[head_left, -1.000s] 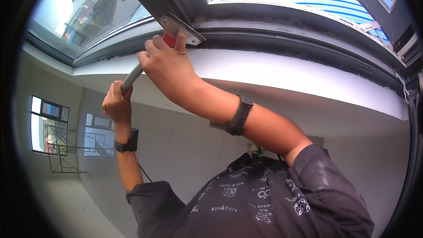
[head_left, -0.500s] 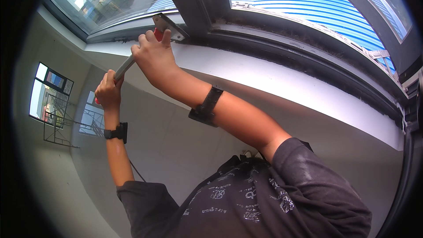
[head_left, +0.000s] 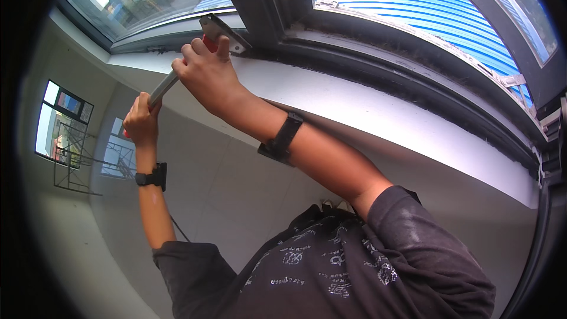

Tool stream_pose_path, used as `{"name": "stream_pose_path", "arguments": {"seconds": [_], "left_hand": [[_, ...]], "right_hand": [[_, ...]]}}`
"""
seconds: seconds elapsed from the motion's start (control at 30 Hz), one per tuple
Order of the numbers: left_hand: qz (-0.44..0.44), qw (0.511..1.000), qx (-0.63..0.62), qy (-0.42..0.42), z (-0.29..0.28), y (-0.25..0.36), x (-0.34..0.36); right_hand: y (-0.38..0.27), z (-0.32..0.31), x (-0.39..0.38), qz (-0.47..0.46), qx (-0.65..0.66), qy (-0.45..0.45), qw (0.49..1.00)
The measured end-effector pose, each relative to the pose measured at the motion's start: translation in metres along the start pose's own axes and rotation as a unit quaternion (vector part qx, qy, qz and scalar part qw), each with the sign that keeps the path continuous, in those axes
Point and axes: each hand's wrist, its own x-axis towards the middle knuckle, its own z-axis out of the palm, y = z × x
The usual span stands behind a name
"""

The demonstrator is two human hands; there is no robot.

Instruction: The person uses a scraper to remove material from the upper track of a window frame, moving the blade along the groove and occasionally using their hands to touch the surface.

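A long-handled scraper (head_left: 163, 87) with a grey shaft and red grips slants up from left to right. My left hand (head_left: 142, 119) is closed round its lower end, where a bit of red shows. Higher up, my right hand (head_left: 207, 77) wraps the handle just below the head, its thumb pointing up along it. The wide metal scraper head (head_left: 227, 32) rests at the lower window frame, beside the dark upright post (head_left: 251, 6). Its far edge is partly hidden, so I cannot tell exactly where the blade touches.
A white sill (head_left: 354, 106) runs below the dark window track (head_left: 378, 68), which holds dirt. An open sash (head_left: 502, 12) stands at the right, with a blue corrugated roof (head_left: 401, 6) outside. Metal scaffolding (head_left: 71, 153) stands at the far left, before another window.
Both hands and the scraper have shifted slightly left in the picture, and the head a little upward. Both hands keep their hold. The whole view has also moved slightly.
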Motion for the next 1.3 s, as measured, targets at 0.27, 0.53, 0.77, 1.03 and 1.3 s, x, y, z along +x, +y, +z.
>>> {"name": "stream_pose_path", "arguments": {"seconds": [0.27, 0.53, 0.77, 1.03, 1.3], "left_hand": [[0.006, 1.000, -0.001, -0.005, -0.001, 0.005, 0.004], [0.008, 1.000, 0.023, -0.008, 0.001, 0.006, 0.002], [0.002, 1.000, 0.007, -0.009, 0.000, 0.010, 0.001], [-0.006, 1.000, 0.015, 0.004, -0.001, 0.017, 0.002], [0.004, 1.000, 0.012, 0.014, -0.004, 0.023, 0.007]], "right_hand": [[0.000, 0.004, -0.003, 0.031, -0.005, 0.047, 0.998], [0.001, 0.006, -0.005, 0.027, -0.001, 0.042, 0.999], [-0.001, 0.007, -0.004, 0.049, 0.006, 0.009, 0.999], [0.001, 0.003, -0.003, 0.052, 0.031, 0.001, 0.998], [0.006, -0.012, -0.005, 0.052, 0.030, -0.009, 0.998]]}}
